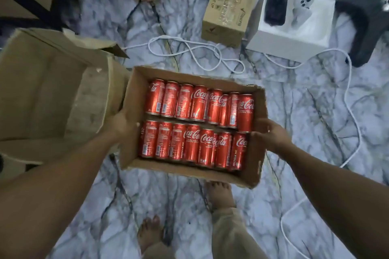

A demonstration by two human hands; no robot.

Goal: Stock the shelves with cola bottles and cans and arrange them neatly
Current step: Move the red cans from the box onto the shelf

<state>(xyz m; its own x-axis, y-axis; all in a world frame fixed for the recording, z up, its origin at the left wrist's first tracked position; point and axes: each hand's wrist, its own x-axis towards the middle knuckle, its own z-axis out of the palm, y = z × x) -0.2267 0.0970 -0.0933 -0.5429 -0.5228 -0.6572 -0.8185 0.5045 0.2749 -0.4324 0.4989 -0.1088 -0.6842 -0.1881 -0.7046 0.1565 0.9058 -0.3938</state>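
Holding an open cardboard box of cola cans above the floor, the left hand and right hand clamp its opposite walls; no shelf visible, so stocking seems not yet begun.

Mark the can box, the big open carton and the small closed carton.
can box (pixel 136 94): head view, inner face of its left wall.
big open carton (pixel 42 86): head view, bare inside panel.
small closed carton (pixel 229 4): head view, printed top face.
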